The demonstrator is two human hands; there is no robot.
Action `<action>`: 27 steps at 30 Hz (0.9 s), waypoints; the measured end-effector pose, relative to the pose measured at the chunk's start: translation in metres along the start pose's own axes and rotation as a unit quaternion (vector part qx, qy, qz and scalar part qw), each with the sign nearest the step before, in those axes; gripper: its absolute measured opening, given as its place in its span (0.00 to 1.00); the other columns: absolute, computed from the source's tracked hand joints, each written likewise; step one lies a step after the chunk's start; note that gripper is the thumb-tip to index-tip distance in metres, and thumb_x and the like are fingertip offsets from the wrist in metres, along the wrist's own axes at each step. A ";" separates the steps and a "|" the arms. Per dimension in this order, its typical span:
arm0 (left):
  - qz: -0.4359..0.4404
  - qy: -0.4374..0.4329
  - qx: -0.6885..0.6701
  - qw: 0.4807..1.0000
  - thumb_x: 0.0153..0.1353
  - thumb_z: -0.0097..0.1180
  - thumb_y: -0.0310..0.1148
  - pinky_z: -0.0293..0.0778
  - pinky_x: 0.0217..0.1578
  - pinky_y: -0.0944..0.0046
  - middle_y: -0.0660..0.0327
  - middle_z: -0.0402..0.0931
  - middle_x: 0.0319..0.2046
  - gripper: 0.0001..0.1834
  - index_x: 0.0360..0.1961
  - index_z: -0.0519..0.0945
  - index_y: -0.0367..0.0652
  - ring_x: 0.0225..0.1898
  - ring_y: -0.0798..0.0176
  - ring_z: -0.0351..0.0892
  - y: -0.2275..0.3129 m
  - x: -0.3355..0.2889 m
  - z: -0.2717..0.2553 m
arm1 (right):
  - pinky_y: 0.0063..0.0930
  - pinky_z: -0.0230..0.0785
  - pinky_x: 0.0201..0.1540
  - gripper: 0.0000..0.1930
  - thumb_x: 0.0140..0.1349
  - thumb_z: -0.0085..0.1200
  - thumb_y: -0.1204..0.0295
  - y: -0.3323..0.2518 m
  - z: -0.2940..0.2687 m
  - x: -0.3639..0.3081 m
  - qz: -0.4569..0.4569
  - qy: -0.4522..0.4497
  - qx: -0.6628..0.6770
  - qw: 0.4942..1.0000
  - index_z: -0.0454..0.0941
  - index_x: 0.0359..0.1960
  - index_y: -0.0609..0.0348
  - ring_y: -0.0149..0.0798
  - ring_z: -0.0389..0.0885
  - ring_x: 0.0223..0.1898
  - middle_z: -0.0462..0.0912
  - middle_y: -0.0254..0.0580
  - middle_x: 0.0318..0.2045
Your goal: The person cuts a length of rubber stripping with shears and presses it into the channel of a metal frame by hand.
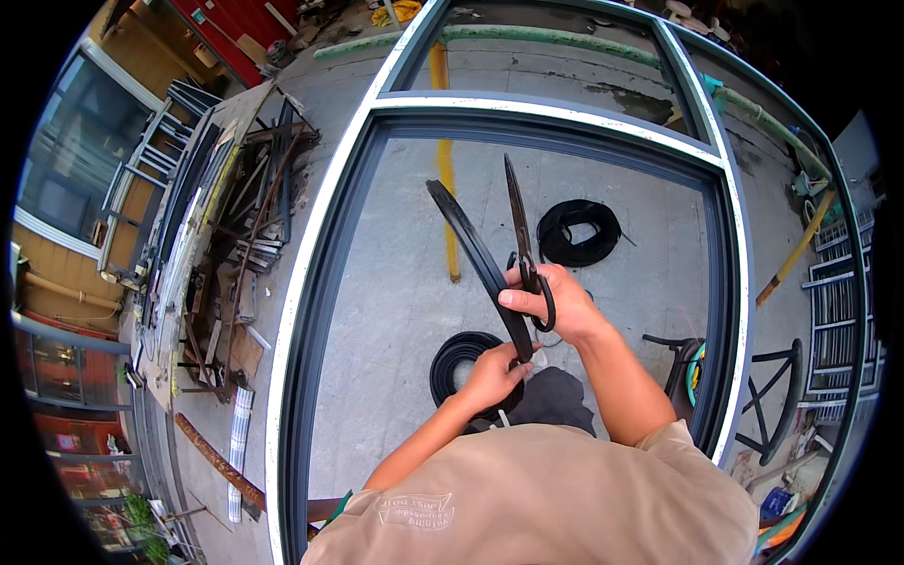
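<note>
My left hand (492, 379) pinches the lower end of a black rubber strip (476, 252), which slants up and away to the left. In my right hand (563, 303) is a pair of dark scissors (517, 207), blades pointing away from me and nearly closed together. The right thumb lies close beside the strip; whether it touches cannot be made out. Both hands are over the opening of a large grey window frame (556, 111) with white edges. On the ground below, one black coil (574, 254) lies beyond my right hand and another coil (443, 369) beside my left hand.
To the left, a long bench (212, 179) carries metal profiles, with scrap pieces piled beneath. A rusty bar (218, 463) and a wrapped roll (240, 452) lie near it. Yellow post (445, 207) and green pipe (546, 36) stand beyond the frame's crossbar. Metal racks (833, 311) are at right.
</note>
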State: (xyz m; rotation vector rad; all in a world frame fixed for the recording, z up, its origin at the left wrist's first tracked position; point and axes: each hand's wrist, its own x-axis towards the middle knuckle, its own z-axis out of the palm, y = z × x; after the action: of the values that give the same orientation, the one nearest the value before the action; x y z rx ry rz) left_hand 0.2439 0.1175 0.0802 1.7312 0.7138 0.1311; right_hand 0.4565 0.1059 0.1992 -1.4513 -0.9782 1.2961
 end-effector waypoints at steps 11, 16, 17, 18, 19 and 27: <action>0.138 0.194 -0.496 0.835 0.91 0.43 0.52 0.79 0.72 0.44 0.49 0.81 0.69 0.31 0.81 0.68 0.41 0.72 0.47 0.82 0.098 0.097 -0.115 | 0.31 0.77 0.44 0.19 0.68 0.79 0.59 0.036 -0.095 0.066 -0.070 -0.166 -0.038 0.983 0.92 0.47 0.63 0.29 0.85 0.38 0.90 0.33 0.34; 0.092 0.270 -0.401 0.870 0.91 0.46 0.45 0.85 0.65 0.49 0.49 0.83 0.66 0.27 0.81 0.68 0.42 0.64 0.51 0.88 0.116 0.118 -0.123 | 0.30 0.77 0.46 0.17 0.68 0.79 0.61 0.059 -0.120 0.074 0.000 -0.122 0.014 0.992 0.92 0.47 0.62 0.29 0.85 0.39 0.90 0.31 0.35; 0.095 0.269 -0.406 0.868 0.90 0.50 0.42 0.85 0.65 0.49 0.50 0.84 0.64 0.26 0.80 0.68 0.42 0.64 0.51 0.88 0.120 0.123 -0.126 | 0.30 0.76 0.45 0.17 0.68 0.79 0.61 0.065 -0.124 0.077 0.001 -0.110 0.011 0.994 0.92 0.47 0.62 0.29 0.85 0.39 0.90 0.32 0.35; 0.093 0.264 -0.404 0.871 0.90 0.50 0.43 0.85 0.65 0.48 0.50 0.84 0.65 0.26 0.80 0.68 0.43 0.64 0.51 0.88 0.122 0.127 -0.125 | 0.30 0.76 0.45 0.17 0.67 0.79 0.61 0.067 -0.130 0.078 0.004 -0.097 0.003 0.995 0.92 0.47 0.62 0.29 0.85 0.38 0.90 0.32 0.35; 0.091 0.257 -0.402 0.874 0.90 0.50 0.43 0.85 0.65 0.48 0.50 0.84 0.65 0.26 0.80 0.68 0.44 0.65 0.51 0.88 0.124 0.133 -0.126 | 0.30 0.76 0.45 0.17 0.67 0.79 0.61 0.069 -0.135 0.080 0.008 -0.082 -0.005 0.997 0.92 0.47 0.62 0.29 0.85 0.38 0.90 0.32 0.34; 0.100 0.092 -0.395 0.908 0.89 0.54 0.42 0.85 0.66 0.49 0.56 0.84 0.61 0.30 0.85 0.64 0.49 0.65 0.51 0.88 0.127 0.209 -0.127 | 0.31 0.77 0.47 0.18 0.68 0.78 0.63 0.086 -0.156 0.069 0.067 0.058 -0.020 0.996 0.92 0.51 0.64 0.30 0.86 0.40 0.91 0.34 0.37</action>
State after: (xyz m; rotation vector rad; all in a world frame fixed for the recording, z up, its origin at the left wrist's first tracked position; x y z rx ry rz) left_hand 0.4048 0.3193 0.1757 1.0042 0.5081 0.6437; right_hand 0.6188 0.1306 0.1009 -1.6272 -0.8465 1.2781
